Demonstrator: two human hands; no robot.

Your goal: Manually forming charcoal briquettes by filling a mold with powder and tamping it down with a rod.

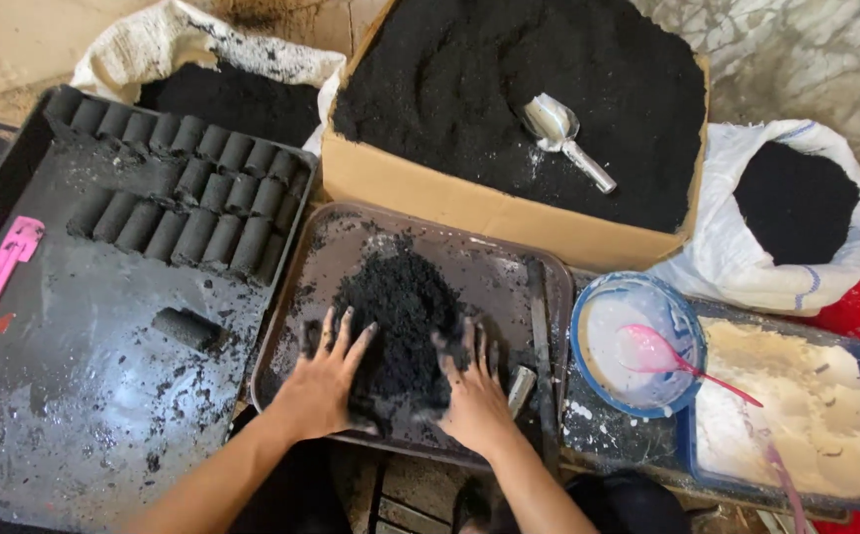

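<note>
A heap of damp black powder lies on a dark metal tray in front of me. My left hand presses flat against the heap's left side, fingers spread. My right hand pushes into its right side, fingers apart and blackened. Neither hand grips anything. A short metal tube lies on the tray just right of my right hand.
Left tray holds rows of black cylinders, one loose cylinder and a pink tool. Behind: cardboard box of black powder with metal scoop, two white sacks. Right: bowl with pink spoon, tray of pale flour.
</note>
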